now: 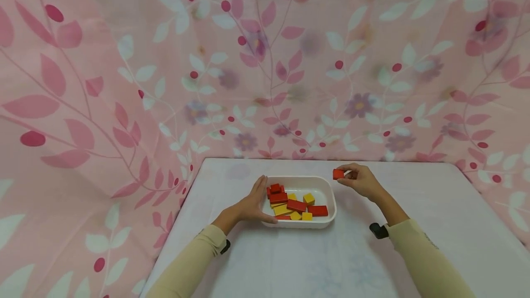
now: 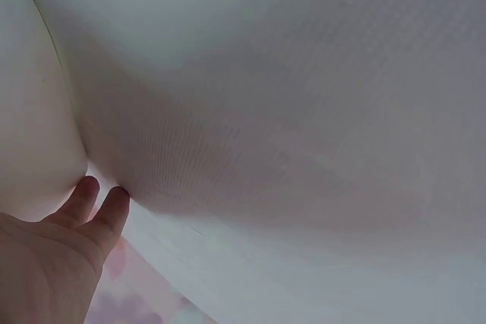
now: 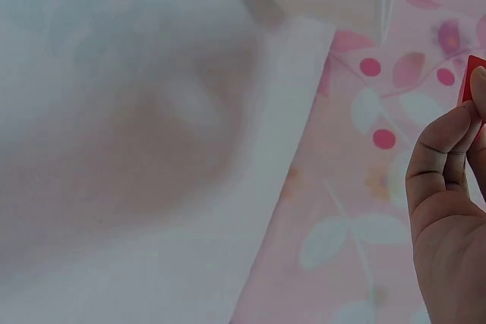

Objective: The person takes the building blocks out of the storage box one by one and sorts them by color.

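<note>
My right hand (image 1: 364, 183) pinches a small red block (image 1: 338, 174) between thumb and fingers, above the table just past the container's right back corner. In the right wrist view the red block (image 3: 468, 85) shows partly at the right edge. My left hand (image 1: 250, 203) rests against the left end of the white container (image 1: 331, 197), fingers straight toward its back corner and thumb along the front rim. In the left wrist view, fingertips (image 2: 118, 196) lie at the container's wall. Inside lie several red blocks (image 1: 317, 210) and yellow blocks (image 1: 308, 198), mostly heaped toward the left.
The table (image 1: 290, 261) has a white cloth over it. A pink curtain with leaves and flowers (image 1: 269, 82) hangs behind the table and along its left side. A dark wrist device (image 1: 378, 231) sits at the right sleeve's cuff.
</note>
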`<state>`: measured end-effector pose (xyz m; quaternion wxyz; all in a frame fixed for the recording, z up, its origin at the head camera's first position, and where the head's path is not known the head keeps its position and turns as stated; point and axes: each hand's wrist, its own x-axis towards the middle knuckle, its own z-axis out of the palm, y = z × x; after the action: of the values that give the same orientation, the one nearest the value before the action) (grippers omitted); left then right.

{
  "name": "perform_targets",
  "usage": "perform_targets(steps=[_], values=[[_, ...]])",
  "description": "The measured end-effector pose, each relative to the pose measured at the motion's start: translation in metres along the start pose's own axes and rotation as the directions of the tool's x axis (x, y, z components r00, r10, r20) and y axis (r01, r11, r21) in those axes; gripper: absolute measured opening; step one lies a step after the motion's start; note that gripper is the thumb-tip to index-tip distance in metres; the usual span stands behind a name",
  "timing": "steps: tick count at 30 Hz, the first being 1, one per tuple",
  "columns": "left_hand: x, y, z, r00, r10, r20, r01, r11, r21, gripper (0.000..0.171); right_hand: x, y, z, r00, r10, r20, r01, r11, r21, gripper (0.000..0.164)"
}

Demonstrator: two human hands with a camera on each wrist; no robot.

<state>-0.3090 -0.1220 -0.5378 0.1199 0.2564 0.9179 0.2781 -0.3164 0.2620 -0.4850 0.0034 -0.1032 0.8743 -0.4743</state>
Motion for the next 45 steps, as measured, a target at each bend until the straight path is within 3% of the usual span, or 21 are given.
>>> perform_targets(steps=[8,15,22,30,45], values=[[-0.001,-0.003,0.001,1.0,-0.005,0.007,0.005,1.0,0.005,0.134,-0.006,0.027,-0.005,0.995,0.101,0.023,-0.102,0.995,0.011,0.043],[0.002,-0.002,-0.001,1.0,-0.005,0.0,0.005,1.0,-0.004,0.134,-0.002,0.045,0.003,0.969,0.227,0.094,-0.228,0.974,0.0,0.044],[0.003,-0.001,-0.002,1.0,-0.009,-0.001,0.009,1.0,-0.008,0.134,0.001,0.053,0.013,0.964,0.234,0.127,-0.233,0.972,-0.023,0.037],[0.002,-0.002,-0.001,1.0,-0.019,0.002,0.019,0.999,-0.03,0.133,0.003,0.075,0.013,0.953,0.279,0.117,-0.272,0.959,-0.076,0.044],[0.003,-0.002,-0.001,0.999,-0.032,0.007,0.032,0.999,-0.016,0.135,0.005,0.082,0.018,0.931,0.338,0.137,-0.325,0.939,-0.112,0.049]])
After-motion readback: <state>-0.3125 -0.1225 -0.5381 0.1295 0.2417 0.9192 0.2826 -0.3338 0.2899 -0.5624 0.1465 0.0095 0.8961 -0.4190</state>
